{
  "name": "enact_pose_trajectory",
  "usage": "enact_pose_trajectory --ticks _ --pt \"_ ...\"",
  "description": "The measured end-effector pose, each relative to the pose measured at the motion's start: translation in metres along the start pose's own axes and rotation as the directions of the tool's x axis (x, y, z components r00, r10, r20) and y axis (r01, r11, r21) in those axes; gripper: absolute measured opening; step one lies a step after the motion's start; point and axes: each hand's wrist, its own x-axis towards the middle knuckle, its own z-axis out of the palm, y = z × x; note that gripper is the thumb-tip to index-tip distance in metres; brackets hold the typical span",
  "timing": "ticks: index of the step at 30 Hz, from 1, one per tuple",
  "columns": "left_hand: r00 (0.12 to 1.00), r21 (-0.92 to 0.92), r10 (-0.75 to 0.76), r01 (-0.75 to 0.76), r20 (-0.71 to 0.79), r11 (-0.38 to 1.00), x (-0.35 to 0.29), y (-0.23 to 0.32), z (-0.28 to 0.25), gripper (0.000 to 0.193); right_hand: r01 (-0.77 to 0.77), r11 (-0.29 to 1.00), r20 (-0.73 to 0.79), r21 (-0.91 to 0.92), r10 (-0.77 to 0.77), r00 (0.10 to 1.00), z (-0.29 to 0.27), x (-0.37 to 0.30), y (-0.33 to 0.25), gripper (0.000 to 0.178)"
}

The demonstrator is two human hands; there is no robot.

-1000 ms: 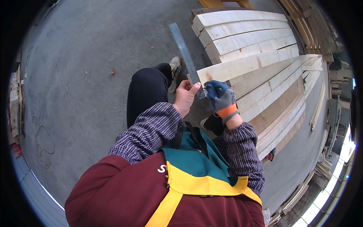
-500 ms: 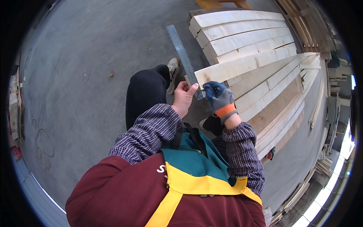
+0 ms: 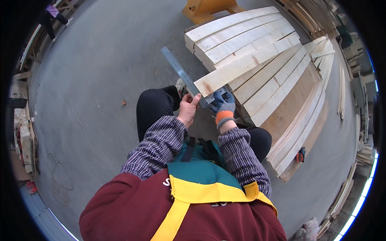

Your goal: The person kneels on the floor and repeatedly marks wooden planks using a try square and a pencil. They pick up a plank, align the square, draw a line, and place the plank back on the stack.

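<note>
A metal try square [image 3: 181, 72] lies at the near end of a pale wooden board [image 3: 241, 64], its long ruled blade reaching out to the upper left past the board. My bare left hand [image 3: 188, 110] pinches the blade and board corner, thumb on top and fingers beneath. In a blue-grey glove with an orange cuff, my right hand [image 3: 222, 103] is closed at the short arm of the square, by the board's end. Its fingertips are partly hidden, and I cannot see whether they hold anything else.
Stacked boards [image 3: 237, 34] lie beyond my hands, and more boards [image 3: 277, 92] spread to the right. A yellow stand [image 3: 205, 10] is at the top. A glove [image 3: 300, 154] lies by the boards' near end. Another person [image 3: 52, 16] stands far left. A cord [image 3: 60, 176] lies on the floor.
The view has shifted, bringing the yellow stand further in and the other person into sight. My right hand has come up against the square's short arm, which now sits along the board's end.
</note>
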Motion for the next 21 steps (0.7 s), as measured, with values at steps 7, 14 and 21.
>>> enact_pose_trajectory --ticks 7,14,21 --pt "0.978 -0.074 -0.116 0.130 0.175 0.989 -0.008 0.009 -0.010 0.058 0.124 0.906 -0.068 0.404 -0.105 0.992 -0.030 0.016 -0.014 0.037" --pt "0.987 -0.156 -0.078 0.100 0.139 0.983 0.002 0.005 -0.001 0.036 0.540 0.780 -0.505 0.316 -0.343 0.792 -0.243 0.025 -0.103 0.024" --pt "0.998 -0.160 0.049 -0.043 0.038 0.986 0.008 0.017 0.003 0.027 0.607 0.795 -0.932 -0.020 -0.235 0.277 -0.459 0.018 -0.035 0.030"
